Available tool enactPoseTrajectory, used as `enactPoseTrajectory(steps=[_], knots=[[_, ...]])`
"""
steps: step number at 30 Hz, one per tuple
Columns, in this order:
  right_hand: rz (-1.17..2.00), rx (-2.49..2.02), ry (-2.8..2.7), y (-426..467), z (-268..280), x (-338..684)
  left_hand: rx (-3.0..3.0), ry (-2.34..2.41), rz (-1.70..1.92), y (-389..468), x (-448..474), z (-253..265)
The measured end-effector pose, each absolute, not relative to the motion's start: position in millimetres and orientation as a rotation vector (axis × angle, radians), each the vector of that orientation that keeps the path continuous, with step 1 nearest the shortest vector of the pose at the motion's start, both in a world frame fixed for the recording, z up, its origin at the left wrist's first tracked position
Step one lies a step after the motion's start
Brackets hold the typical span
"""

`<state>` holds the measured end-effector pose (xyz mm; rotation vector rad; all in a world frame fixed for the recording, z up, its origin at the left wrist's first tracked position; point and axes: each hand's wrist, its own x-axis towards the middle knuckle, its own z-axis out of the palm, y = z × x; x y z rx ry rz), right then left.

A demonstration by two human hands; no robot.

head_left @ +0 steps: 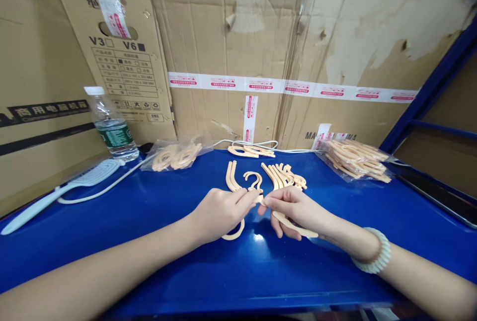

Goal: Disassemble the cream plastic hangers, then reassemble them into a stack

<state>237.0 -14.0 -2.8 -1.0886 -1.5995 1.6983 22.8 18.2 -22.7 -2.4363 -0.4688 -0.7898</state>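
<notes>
My left hand (pixel 223 214) is closed, its fingertips pinching beige plastic hanger parts. A curved hanger hook (pixel 234 235) shows below that hand, its upper end hidden by the fingers. Closed as well, my right hand (pixel 294 209) has a flat curved hanger arm (pixel 296 226) under its palm, pointing toward the wrist. The fingertips of both hands nearly meet at a small beige joint (pixel 260 200). Just beyond them lie loose hanger hooks (pixel 255 178), a pair of curved arms (pixel 231 176) at left, and several more arms (pixel 274 176) at right.
Bagged beige parts lie at back left (pixel 173 157) and back right (pixel 354 159). More pieces (pixel 251 151) rest by a white cable (pixel 100 197). A water bottle (pixel 115 132) and a light-blue hairbrush (pixel 70 184) are at left, a dark phone-like slab (pixel 439 197) at right. Cardboard (pixel 223 117) walls the back.
</notes>
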Motion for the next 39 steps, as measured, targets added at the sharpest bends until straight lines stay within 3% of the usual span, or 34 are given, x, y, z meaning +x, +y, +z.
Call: enactPoseTrajectory(steps=[39], knots=[[1.77,-1.16,-1.617,-17.3,-8.3,234.0,-2.575,-0.578,-0.46,9.3,21.2,-17.7]])
